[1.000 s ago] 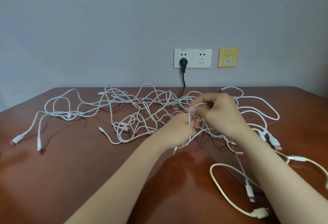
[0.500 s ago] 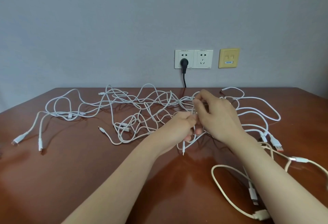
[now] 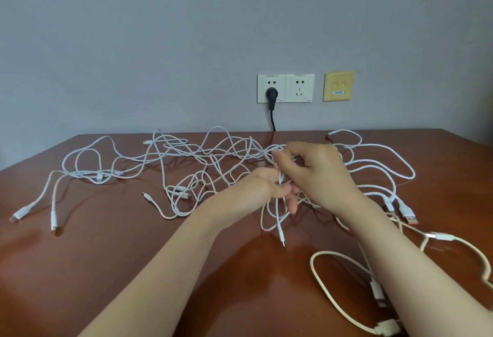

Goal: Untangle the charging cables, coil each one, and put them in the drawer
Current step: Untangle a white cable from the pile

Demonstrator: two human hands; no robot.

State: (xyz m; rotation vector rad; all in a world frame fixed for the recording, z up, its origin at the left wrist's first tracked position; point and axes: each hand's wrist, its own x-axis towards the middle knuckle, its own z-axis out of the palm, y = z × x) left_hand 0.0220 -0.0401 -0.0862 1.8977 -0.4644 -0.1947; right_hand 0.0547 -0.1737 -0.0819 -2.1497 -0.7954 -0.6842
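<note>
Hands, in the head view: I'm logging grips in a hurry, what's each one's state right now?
Left hand: closed, gripping a white cable whose end hangs below it.
Right hand: closed, pinching strands of the cable tangle.

Two bare forearms stretched from the lower edge to mid-frame, left hand [image 3: 268,186] curled around a white cable [image 3: 279,219], right hand [image 3: 318,170] just upper right of it, touching, fingertips pinching the same cable higher up

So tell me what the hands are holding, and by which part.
The left hand grips a white cable above its dangling plug end; the right hand pinches strands mid-length in the cable tangle.
</note>
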